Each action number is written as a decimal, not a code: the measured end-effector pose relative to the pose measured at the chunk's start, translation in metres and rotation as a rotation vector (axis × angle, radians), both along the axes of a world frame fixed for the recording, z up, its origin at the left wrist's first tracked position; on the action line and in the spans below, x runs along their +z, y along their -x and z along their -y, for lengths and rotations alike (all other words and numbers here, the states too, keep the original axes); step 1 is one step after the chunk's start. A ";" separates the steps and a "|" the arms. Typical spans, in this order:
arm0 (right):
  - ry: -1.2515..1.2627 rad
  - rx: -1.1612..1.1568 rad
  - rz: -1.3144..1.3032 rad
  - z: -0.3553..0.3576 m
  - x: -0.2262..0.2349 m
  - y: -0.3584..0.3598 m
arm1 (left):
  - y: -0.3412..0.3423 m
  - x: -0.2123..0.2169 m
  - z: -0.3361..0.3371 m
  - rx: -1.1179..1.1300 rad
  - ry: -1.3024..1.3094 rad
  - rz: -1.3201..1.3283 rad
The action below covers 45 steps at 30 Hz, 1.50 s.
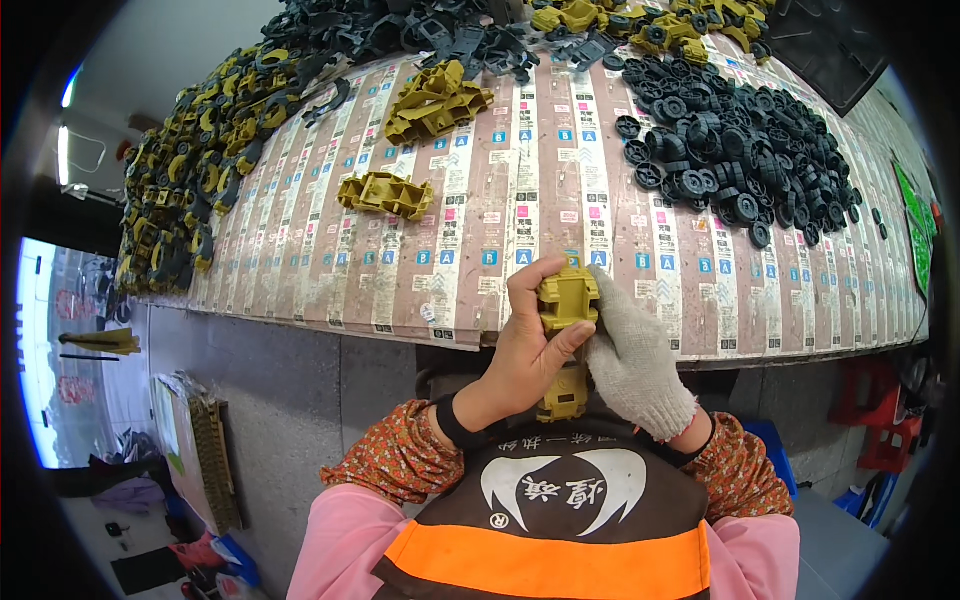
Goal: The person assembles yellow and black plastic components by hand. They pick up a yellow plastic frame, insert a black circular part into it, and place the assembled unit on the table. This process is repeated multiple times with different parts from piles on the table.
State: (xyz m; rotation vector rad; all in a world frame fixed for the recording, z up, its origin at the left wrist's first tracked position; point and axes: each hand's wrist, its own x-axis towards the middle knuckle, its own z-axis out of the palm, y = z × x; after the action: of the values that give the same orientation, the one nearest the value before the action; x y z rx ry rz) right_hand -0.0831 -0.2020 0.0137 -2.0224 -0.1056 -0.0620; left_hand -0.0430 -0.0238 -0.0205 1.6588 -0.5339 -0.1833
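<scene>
Over the table's near edge, my bare left hand (522, 348) closes its fingers and thumb round an olive-yellow plastic toy car body (570, 298). My right hand (636, 362), in a pale knitted glove, grips the same part from its right side; some of its fingers are hidden behind it. Just below, close to my apron, shows a second olive-yellow piece (564, 394); whether it is joined to the first I cannot tell. On the table beyond my left hand lie a single olive-yellow toy car body (386, 195) and a small stack of similar bodies (436, 104).
A heap of black toy wheels (735, 150) covers the table's right side. Olive and dark toy cars (190, 190) crowd the left edge. Dark plastic parts (400, 35) pile up at the back, beside more yellow pieces (660, 25). Red stools (885, 440) stand below at the right.
</scene>
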 end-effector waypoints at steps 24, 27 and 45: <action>0.941 -0.474 0.234 0.178 0.018 -0.070 | -0.026 0.030 0.025 -0.042 0.559 -0.743; 1.069 -0.419 0.128 0.192 0.002 -0.082 | -0.032 0.028 0.013 -0.044 0.601 -0.899; 0.993 -0.171 0.164 0.132 -0.007 -0.045 | -0.036 0.019 0.009 0.059 0.748 -0.892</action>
State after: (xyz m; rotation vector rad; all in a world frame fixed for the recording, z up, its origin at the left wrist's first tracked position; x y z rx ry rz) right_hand -0.0377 -0.3335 0.0063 -3.0138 -0.0700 -0.3385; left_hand -0.0070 -0.0332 -0.0013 0.7337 0.1369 -0.5665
